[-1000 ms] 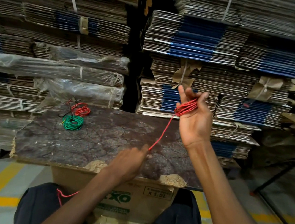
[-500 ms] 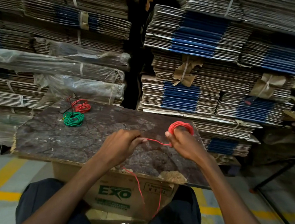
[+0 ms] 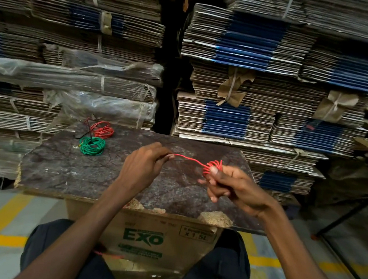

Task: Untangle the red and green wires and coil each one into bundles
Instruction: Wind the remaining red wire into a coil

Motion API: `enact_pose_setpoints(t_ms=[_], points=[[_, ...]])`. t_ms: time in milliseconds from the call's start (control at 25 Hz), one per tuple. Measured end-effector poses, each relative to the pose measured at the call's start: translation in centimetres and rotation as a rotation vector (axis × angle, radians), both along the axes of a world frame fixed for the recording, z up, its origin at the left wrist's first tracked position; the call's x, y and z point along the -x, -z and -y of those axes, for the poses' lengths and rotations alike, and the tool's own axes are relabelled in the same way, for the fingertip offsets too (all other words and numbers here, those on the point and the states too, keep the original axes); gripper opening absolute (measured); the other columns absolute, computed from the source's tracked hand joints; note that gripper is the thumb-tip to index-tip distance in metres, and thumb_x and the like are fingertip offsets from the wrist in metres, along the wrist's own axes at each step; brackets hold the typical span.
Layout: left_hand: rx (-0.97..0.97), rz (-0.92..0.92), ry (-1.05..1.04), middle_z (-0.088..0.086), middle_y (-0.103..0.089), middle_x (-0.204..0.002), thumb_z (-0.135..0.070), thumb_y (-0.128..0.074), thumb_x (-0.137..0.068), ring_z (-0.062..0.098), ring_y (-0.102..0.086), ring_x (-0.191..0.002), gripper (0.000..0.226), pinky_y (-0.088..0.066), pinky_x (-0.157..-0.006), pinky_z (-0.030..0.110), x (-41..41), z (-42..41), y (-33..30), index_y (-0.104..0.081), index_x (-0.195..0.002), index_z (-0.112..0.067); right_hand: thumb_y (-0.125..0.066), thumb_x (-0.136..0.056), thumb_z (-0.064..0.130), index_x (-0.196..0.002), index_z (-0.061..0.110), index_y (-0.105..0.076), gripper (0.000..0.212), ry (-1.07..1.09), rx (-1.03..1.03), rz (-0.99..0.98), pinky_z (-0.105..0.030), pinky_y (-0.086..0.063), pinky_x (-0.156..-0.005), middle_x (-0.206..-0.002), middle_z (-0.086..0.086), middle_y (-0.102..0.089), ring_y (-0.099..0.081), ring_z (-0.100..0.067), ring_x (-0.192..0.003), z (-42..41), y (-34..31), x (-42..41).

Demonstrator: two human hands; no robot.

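Head view: thin red wire (image 3: 187,159) being pinched by left hand (image 3: 142,169); small red wire coil (image 3: 213,167) being clamped by right hand (image 3: 234,189) thumb; loops likely springing loose if tension being lost.

Red wire (image 3: 212,166) partly looped, strand stretched leftward, green coil (image 3: 92,146) flat beside red coil (image 3: 103,131)

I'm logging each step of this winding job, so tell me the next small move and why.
Probably bring the left hand round to lay one more loop onto the red coil held in the right hand. A short straight run of red wire spans the two hands, and more red wire trails near the lap. A green bundle and a red bundle already lie on the board.
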State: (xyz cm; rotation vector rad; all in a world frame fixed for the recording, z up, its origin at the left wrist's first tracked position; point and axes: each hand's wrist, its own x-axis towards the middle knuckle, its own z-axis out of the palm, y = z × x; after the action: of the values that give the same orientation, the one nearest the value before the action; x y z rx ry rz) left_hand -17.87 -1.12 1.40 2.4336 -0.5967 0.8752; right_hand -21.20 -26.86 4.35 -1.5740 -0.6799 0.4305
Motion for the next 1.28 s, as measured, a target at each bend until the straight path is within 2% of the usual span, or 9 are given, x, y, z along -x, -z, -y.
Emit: enact_pose_setpoints(t_ms=[320,520,640,720,840,920,1040,1200,1280], points=[[0.014,-0.111,-0.013,0.003,-0.065,-0.088,-0.029,-0.054,-0.096,0.029,-0.063,-0.087,0.017,-0.043,-0.064,0.037,-0.8,1.4,1.4,-0.068,-0.094,-0.019,-0.036,-0.099,0.035,-0.077,0.014,-0.054,0.035,-0.067,-0.802,-0.304,-0.052,-0.033,-0.113,-0.049,0.007,-0.031,-0.046,-0.013,-0.052,-2.1,-2.6,-0.8],[-0.049,-0.188,0.007,0.005,-0.067,-0.09,-0.024,-0.051,-0.096,0.033,-0.062,-0.089,0.014,-0.043,-0.065,0.037,0.4,3.0,2.1,-0.063,-0.093,-0.018,-0.041,-0.096,0.035,-0.086,0.018,-0.053,0.024,0.122,-0.979,-0.238,-0.05,-0.026,-0.116,-0.055,0.007,-0.044,-0.058,-0.012,-0.066,-3.4,-4.3,-2.1],[-0.136,-0.388,0.08,-0.003,-0.056,-0.071,-0.027,-0.051,-0.097,0.024,-0.061,-0.07,0.018,-0.04,-0.059,0.033,1.3,3.4,3.2,-0.061,-0.081,-0.024,-0.048,-0.093,0.034,-0.09,0.016,-0.054,0.019,0.286,-0.965,-0.036,-0.037,-0.04,-0.104,-0.062,0.005,-0.05,-0.062,-0.017,-0.078,-3.6,-5.3,-3.5],[-0.117,-0.457,0.118,-0.005,-0.058,-0.066,-0.032,-0.051,-0.098,0.017,-0.06,-0.063,0.03,-0.042,-0.057,0.033,1.7,3.2,3.8,-0.05,-0.068,-0.026,-0.04,-0.101,0.028,-0.092,0.014,-0.052,0.021,0.449,-0.762,0.143,-0.029,-0.047,-0.089,-0.064,0.003,-0.051,-0.064,-0.018,-0.079,-3.6,-5.4,-4.5],[-0.041,-0.426,0.158,-0.008,-0.055,-0.06,-0.036,-0.051,-0.098,0.008,-0.052,-0.055,0.032,-0.034,-0.052,0.028,2.0,2.7,3.4,-0.051,-0.068,-0.023,-0.034,-0.106,0.023,-0.088,0.013,-0.052,0.027,0.66,-0.116,0.523,-0.035,-0.051,-0.083,-0.069,-0.005,-0.055,-0.065,-0.021,-0.079,-3.4,-3.7,-6.0],[-0.038,-0.346,0.16,-0.008,-0.05,-0.058,-0.037,-0.052,-0.098,0.013,-0.052,-0.057,0.03,-0.033,-0.053,0.03,2.3,2.3,2.8,-0.055,-0.072,-0.022,-0.038,-0.104,0.032,-0.083,0.01,-0.054,0.034,0.645,0.322,0.716,-0.047,-0.05,-0.075,-0.071,-0.007,-0.06,-0.063,-0.024,-0.072,-2.9,-2.2,-6.5],[-0.036,-0.234,0.094,-0.007,-0.048,-0.057,-0.035,-0.053,-0.097,0.013,-0.049,-0.056,0.032,-0.036,-0.054,0.034,2.1,0.7,2.2,-0.048,-0.066,-0.029,-0.037,-0.102,0.04,-0.086,0.009,-0.053,0.039,0.544,0.801,0.799,-0.037,-0.034,-0.064,-0.074,-0.006,-0.058,-0.055,-0.025,-0.067,-1.9,-1.6,-5.8],[-0.054,-0.097,-0.023,0.0,-0.068,-0.082,-0.032,-0.06,-0.093,0.028,-0.065,-0.078,0.017,-0.047,-0.059,0.035,0.9,-1.6,1.0,-0.07,-0.086,-0.021,-0.033,-0.1,0.052,-0.079,0.018,-0.045,0.042,0.408,1.082,0.808,-0.042,-0.038,-0.081,-0.076,-0.003,-0.055,-0.054,-0.023,-0.071,-0.7,-0.6,-4.3],[-0.081,-0.025,-0.045,0.001,-0.069,-0.087,-0.033,-0.061,-0.092,0.03,-0.066,-0.083,0.018,-0.05,-0.06,0.036,0.5,-2.1,0.5,-0.073,-0.094,-0.021,-0.037,-0.096,0.06,-0.074,0.024,-0.04,0.043,0.342,1.116,0.799,-0.044,-0.043,-0.076,-0.073,-0.001,-0.052,-0.053,-0.022,-0.068,-0.1,-0.1,-4.0]])
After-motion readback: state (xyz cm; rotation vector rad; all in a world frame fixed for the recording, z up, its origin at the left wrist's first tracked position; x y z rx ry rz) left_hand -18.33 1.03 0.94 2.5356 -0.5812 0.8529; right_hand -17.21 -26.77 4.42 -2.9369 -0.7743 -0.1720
